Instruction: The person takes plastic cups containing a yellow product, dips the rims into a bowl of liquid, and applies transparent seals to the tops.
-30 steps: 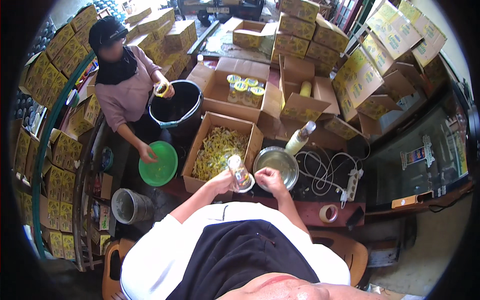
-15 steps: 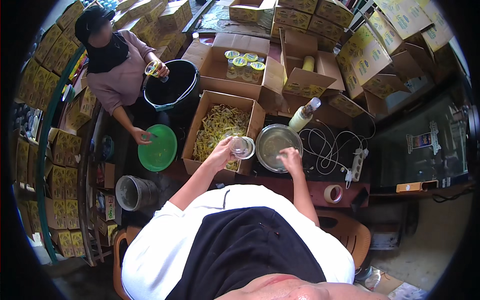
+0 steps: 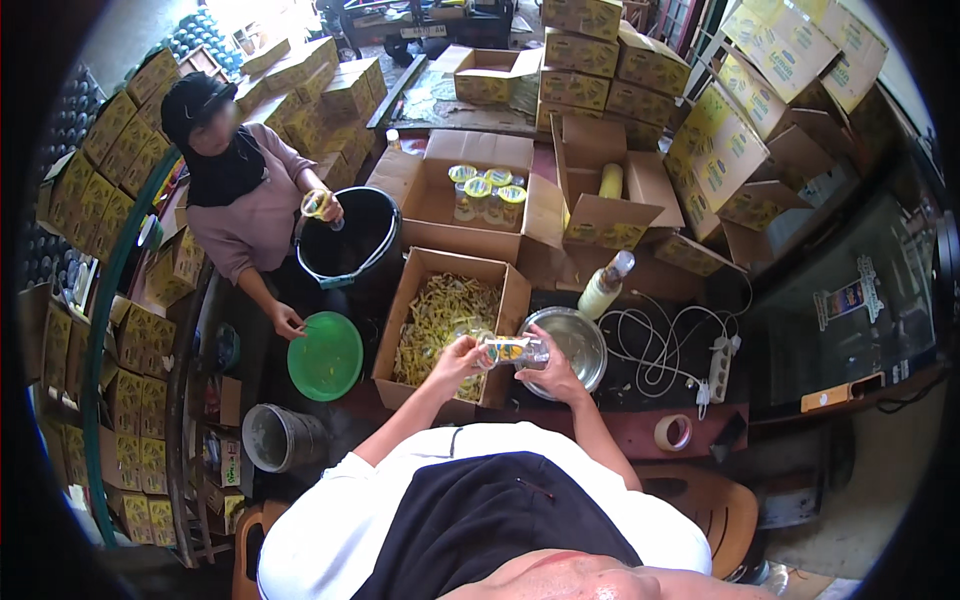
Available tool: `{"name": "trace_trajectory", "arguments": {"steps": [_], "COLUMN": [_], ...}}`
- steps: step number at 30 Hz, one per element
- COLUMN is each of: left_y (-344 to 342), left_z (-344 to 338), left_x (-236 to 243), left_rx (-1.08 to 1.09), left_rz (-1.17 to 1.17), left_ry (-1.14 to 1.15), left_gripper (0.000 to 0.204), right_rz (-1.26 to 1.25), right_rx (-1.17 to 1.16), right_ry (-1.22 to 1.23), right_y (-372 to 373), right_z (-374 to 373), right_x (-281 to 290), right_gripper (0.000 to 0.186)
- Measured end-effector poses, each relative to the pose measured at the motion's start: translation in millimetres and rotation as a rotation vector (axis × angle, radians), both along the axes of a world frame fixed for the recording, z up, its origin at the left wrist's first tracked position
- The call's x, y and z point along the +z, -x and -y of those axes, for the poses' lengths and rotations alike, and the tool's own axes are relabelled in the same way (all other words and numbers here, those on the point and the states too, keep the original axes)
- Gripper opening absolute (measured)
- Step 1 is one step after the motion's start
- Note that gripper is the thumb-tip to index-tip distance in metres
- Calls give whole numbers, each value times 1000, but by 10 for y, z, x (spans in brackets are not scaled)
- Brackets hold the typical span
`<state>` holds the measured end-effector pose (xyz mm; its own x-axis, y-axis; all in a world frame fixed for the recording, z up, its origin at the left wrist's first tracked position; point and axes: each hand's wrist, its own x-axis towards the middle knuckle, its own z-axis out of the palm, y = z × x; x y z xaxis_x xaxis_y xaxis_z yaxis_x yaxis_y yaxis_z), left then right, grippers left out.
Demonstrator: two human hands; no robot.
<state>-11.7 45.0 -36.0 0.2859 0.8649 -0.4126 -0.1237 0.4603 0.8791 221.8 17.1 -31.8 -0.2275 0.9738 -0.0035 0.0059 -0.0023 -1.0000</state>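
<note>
Between my hands lies a clear plastic jar [image 3: 508, 350] with a printed label, tilted on its side over the right edge of the cardboard box of yellow strips [image 3: 445, 315]. The fingers of my left hand [image 3: 458, 362] are closed on its left end. My right hand [image 3: 557, 375] is wrapped round the right end, in front of a round metal bowl [image 3: 592, 375]. Behind that bowl stands a pale bottle [image 3: 604, 290] with a clear top. At the left, a co-worker's hand [image 3: 333, 212] holds a yellow-topped jar [image 3: 316, 204] over a dark bucket [image 3: 350, 255].
The co-worker's other hand [image 3: 288, 320] is by a green round tray [image 3: 325, 360]. A grey bucket [image 3: 280, 438] stands at the near left. Lidded jars [image 3: 487, 195] sit in an open carton behind. White cable [image 3: 655, 335], a power strip [image 3: 719, 367] and a tape roll [image 3: 673, 433] lie right.
My right hand has left the metal bowl and come to the jar in my left hand. The jar has turned onto its side. The view has tilted up slightly.
</note>
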Motion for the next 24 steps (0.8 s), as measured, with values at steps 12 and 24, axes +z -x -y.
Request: {"name": "trace_trajectory", "arguments": {"steps": [12,24], "left_y": [-83,-67], "left_z": [220,425], "left_x": [-435,-519], "left_rx": [-494,-722], "left_rz": [-777,-1173], "left_ry": [-551,-593], "left_gripper": [83,104], "right_rz": [167,825], "right_rx": [-522,-903], "right_ry": [-122,-434], "right_y": [-686,-1480], "right_z": [-521,-1264], "right_x": [-116,872], "right_gripper": [66,66]}}
